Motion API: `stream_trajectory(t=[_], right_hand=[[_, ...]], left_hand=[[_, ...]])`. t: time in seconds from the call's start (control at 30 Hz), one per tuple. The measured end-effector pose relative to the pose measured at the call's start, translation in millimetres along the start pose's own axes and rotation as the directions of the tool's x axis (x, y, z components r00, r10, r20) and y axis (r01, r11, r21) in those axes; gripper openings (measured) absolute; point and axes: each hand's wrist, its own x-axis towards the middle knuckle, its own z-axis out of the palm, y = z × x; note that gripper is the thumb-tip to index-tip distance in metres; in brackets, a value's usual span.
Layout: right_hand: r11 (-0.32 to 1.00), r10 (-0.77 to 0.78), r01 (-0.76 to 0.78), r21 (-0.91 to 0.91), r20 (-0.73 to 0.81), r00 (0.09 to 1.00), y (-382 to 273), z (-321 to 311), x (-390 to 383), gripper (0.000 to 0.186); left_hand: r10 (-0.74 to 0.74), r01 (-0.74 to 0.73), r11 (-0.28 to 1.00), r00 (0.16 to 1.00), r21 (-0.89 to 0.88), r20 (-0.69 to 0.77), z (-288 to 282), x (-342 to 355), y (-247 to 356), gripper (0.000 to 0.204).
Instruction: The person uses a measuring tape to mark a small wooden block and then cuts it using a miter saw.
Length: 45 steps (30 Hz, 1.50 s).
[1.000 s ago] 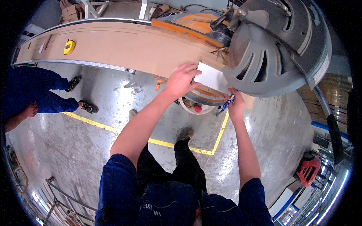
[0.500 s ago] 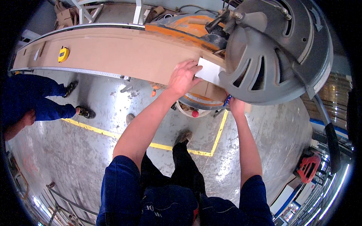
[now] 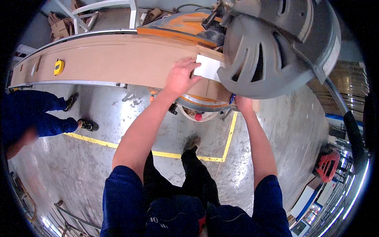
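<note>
My left hand (image 3: 182, 77) lies on the cardboard-covered board (image 3: 106, 59) with bent fingers at the left edge of a white rectangular piece (image 3: 207, 68), holding it. The piece's right end meets the grey guard (image 3: 256, 59) of a saw with an orange base (image 3: 166, 31). My right hand (image 3: 244, 102) holds a blue pen-like tool (image 3: 233, 98) just below the guard, which partly hides the fingers and tool. A yellow tape measure (image 3: 59, 67) rests farther left on the board, above a metal ruled rail (image 3: 102, 83).
A co-worker's legs (image 3: 51, 114) and a blurred hand are at left. The saw's handle (image 3: 351, 126) reaches down on the right. A white frame (image 3: 132, 14) stands behind the board, yellow tape (image 3: 169, 155) marks the floor, and a red machine (image 3: 327, 166) is at far right.
The view has shifted, moving board and saw leftward in the picture. My right hand and blue tool are now more hidden by the guard. My left hand remains at the white piece's edge.
</note>
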Motion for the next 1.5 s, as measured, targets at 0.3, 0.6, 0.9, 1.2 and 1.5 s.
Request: stream_trajectory(t=[0.3,0.6,0.9,1.2,1.5], right_hand=[[0.943,0.028,0.023,0.332,-0.15,0.988,-32.3,-10.8,16.7,0.027],[0.938,0.087,0.019,0.346,-0.29,0.953,-42.4,-14.8,24.4,0.029],[0.912,0.174,-0.087,0.401,-0.184,0.967,-47.1,-21.1,21.3,0.023],[0.903,0.145,-0.047,0.426,-0.202,0.969,-47.9,-18.5,23.5,0.028],[0.91,0.044,0.096,0.402,-0.325,0.945,-37.9,-7.1,25.2,0.032]], left_hand=[[0.027,-0.027,1.0,0.999,0.002,0.031,-2.1,-1.4,-3.3,0.043],[0.032,-0.032,0.999,0.999,0.014,0.0,3.7,-3.2,-7.0,0.042],[0.074,-0.073,0.997,0.997,0.035,-0.017,5.4,-3.9,-6.4,0.041],[0.094,-0.095,0.995,0.995,0.026,0.046,4.2,-2.1,-16.9,0.043],[0.116,-0.121,0.992,0.989,0.045,0.088,5.9,-3.1,-25.2,0.041]])
